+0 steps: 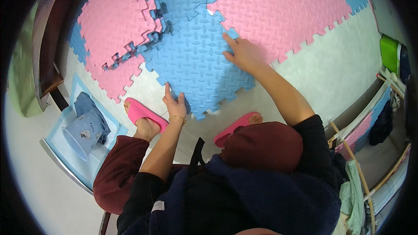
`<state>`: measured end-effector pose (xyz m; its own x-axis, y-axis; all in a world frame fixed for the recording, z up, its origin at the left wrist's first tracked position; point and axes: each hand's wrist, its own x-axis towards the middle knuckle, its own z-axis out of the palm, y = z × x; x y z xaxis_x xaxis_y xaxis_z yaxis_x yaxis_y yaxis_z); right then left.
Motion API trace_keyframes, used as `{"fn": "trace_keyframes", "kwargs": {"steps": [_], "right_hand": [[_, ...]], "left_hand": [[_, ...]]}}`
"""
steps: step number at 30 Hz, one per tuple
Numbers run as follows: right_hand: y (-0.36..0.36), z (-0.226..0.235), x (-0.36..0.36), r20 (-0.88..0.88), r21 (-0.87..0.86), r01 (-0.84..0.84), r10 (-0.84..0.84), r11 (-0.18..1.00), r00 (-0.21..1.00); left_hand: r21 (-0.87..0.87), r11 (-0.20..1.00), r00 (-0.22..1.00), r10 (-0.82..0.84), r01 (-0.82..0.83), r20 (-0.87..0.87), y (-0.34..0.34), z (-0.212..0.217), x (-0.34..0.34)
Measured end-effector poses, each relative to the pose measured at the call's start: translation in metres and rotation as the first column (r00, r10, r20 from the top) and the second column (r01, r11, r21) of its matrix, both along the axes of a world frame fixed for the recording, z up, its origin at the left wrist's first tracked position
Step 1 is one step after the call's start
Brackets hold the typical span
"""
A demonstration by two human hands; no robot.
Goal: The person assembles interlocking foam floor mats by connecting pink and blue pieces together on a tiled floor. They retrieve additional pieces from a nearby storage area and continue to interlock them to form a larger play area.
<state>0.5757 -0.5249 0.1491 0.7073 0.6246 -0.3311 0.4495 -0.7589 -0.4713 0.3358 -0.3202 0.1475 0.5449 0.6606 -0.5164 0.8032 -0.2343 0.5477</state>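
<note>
A blue foam floor mat tile with jigsaw edges lies on the floor in front of me, its near corner pointing toward me. At its left edge rests my left hand, forefinger stretched out and thumb apart. My right hand is at the tile's right edge, beside the seam with a pink foam tile; its forefinger and thumb are spread and touch the blue surface. A small gap shows white floor between the blue and pink tiles. The other fingers of both hands are partly hidden.
Stacked pink and blue tiles lie at the far left. A light blue bucket and folded denim cloth sit at left. Wooden racks with hanging clothes stand at right. My feet wear pink slippers.
</note>
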Motion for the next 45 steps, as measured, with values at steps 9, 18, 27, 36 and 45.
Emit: {"fn": "trace_keyframes", "kwargs": {"steps": [9,18,27,36,45], "right_hand": [[0.023,0.021,0.014,-0.108,-0.473,-0.334,0.322,0.816,0.941],[0.018,-0.006,0.018,0.343,0.018,-0.341,0.315,0.94,0.885],[0.06,-0.031,0.058,0.425,0.256,-0.412,0.281,0.874,0.861],[0.06,-0.048,0.032,0.382,0.234,-0.356,0.251,0.905,0.889],[0.028,-0.032,-0.005,0.267,0.13,-0.432,0.388,0.892,0.882]], "left_hand": [[0.27,0.9,0.917,-0.258,0.343,-0.304,0.007,0.006,0.016],[0.372,0.914,0.983,-0.184,0.163,0.023,0.004,-0.021,0.053],[0.418,0.85,0.946,-0.272,0.321,-0.175,-0.008,-0.003,0.063],[0.319,0.51,0.601,-0.696,0.799,-0.392,0.01,0.0,0.14],[0.102,0.449,0.442,-0.77,0.888,-0.46,0.023,0.028,0.16]]}}
